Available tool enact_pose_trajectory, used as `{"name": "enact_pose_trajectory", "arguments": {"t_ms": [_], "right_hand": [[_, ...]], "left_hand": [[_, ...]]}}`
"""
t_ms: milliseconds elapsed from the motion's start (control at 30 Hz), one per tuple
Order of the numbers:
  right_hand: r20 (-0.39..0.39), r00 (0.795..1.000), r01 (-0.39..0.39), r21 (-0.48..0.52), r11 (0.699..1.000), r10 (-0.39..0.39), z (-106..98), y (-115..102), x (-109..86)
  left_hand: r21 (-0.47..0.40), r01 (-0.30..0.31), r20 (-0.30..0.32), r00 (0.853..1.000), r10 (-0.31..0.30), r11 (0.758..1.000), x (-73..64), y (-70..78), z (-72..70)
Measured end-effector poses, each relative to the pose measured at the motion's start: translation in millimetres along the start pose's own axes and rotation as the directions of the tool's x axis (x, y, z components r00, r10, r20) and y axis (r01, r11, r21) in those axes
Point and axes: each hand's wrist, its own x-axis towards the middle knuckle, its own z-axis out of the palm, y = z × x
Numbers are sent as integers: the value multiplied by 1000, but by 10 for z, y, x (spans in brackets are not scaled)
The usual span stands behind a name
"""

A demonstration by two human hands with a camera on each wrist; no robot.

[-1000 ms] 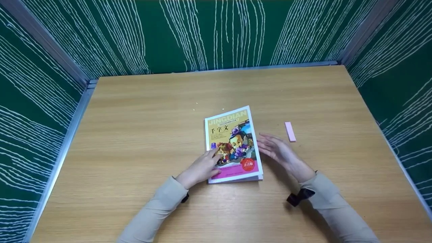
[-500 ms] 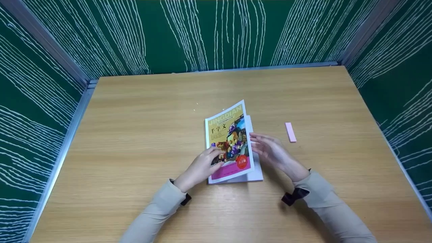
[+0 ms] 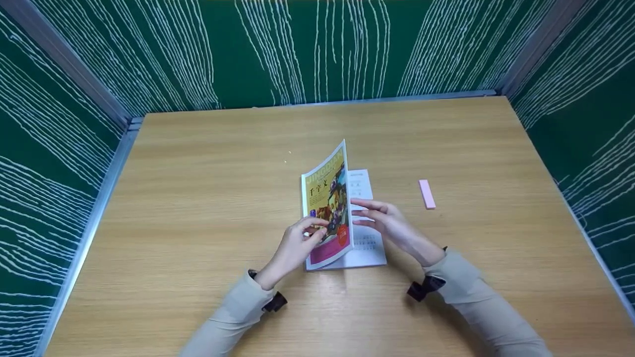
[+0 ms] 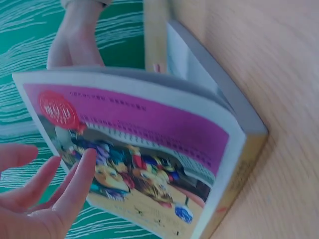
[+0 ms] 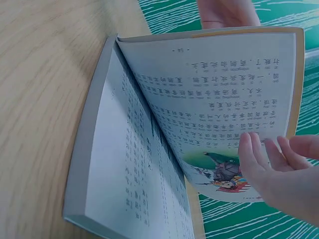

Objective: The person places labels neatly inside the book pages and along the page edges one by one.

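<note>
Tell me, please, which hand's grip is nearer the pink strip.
Right. The right-hand grip is left of the pink strip; the left-hand grip is farther left, beyond the raised book cover.

Book (image 4: pixel 144 127) close in both wrist views

I find the head view evenly lit and fairly sharp; a pale sheen lies on the tabletop (image 3: pixel 342 302) below the book (image 3: pixel 325 203); soft shadow falls beneath the right sleeve (image 3: pixel 488 302); my left wrist view is hazy, smaller print blurred; my right wrist view shows shade along the book's fold.
</note>
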Motion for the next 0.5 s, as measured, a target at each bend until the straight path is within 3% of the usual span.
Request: {"name": "enact_pose_trajectory", "arguments": {"t_ms": [133,367,500], "right_hand": [[58,998,21,-93,995,-16,38,22,24],[178,981,116,-226,967,-76,114,58,59],[254,960,189,-285,940,-116,159,56,73]], "left_hand": [[-143,64,-12,998,-67,988,-33,27,3],[-186,99,13,995,-98,978,-72,30,-8],[-315,161,57,987,-151,935,-92,51,-8]]}}
